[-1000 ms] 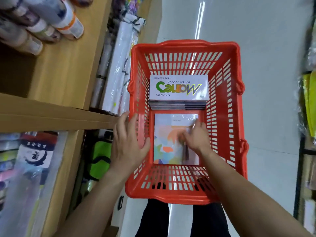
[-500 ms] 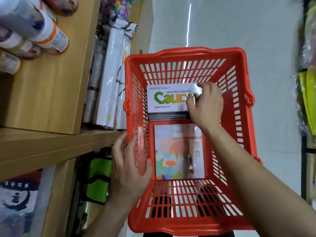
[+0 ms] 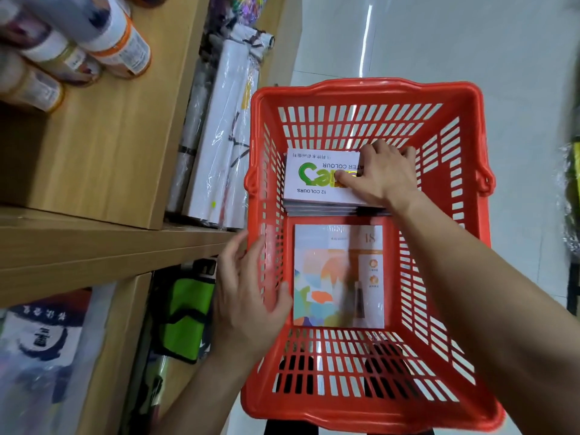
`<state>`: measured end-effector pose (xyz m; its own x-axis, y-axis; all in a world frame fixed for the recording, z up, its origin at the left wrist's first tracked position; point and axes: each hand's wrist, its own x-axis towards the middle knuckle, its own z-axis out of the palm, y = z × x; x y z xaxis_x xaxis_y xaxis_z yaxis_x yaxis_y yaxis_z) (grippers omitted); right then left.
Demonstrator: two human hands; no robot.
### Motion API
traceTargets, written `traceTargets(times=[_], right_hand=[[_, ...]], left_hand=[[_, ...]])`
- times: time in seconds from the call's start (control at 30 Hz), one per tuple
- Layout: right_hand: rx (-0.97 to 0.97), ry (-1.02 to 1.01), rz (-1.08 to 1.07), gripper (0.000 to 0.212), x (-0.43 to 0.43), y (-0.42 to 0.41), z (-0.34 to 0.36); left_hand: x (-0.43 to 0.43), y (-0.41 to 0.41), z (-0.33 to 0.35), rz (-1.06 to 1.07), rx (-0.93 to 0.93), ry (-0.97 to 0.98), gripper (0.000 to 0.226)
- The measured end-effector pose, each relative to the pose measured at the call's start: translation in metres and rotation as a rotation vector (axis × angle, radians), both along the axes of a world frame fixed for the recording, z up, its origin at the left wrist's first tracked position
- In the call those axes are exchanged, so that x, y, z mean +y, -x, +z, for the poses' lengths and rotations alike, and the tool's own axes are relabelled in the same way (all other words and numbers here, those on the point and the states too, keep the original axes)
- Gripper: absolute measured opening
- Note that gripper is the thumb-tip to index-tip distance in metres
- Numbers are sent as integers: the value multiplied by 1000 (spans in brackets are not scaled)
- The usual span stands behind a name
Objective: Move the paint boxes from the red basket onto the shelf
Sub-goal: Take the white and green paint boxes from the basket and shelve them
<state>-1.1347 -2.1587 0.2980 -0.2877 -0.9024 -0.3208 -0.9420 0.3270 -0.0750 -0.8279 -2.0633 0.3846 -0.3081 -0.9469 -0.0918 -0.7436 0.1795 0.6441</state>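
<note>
A red basket [image 3: 361,92] sits below me, beside a wooden shelf [image 3: 103,158] on the left. At its far end lies a stack of white watercolour paint boxes [image 3: 317,180] with a green logo. My right hand [image 3: 381,177] rests on the right part of the top box, fingers curled over its far edge. Nearer me a flat pastel-patterned box [image 3: 332,277] in plastic wrap lies on the basket floor. My left hand [image 3: 248,296] grips the basket's left wall, thumb inside and fingers outside.
Paint bottles [image 3: 103,36] lie on the upper shelf at top left. Wrapped white rolls [image 3: 219,146] stand between shelf and basket. A green bag [image 3: 185,306] sits in the lower shelf, next to packaged goods [image 3: 40,346]. Pale floor lies beyond the basket.
My right hand moved from the pastel box at the near end to the white paint box stack at the far end. The view shifted down a little. My left hand stayed on the wall.
</note>
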Motion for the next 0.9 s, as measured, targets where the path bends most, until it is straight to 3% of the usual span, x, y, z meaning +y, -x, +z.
traceTargets(times=[0.2,0.4,0.77,0.9], right_hand=[[6,-49,-21,95,3,-5,2],[-242,-190,-166,97,13,2,9],[-311,-318,-191,112,6,9,11],[-467,-415,-241,105,10,10,3]], left_hand=[[0,1,0,3,10,4,70],[1,3,2,15,31,2,69],[2,2,2,31,47,-48,67],[2,3,4,60,0,-94,68]])
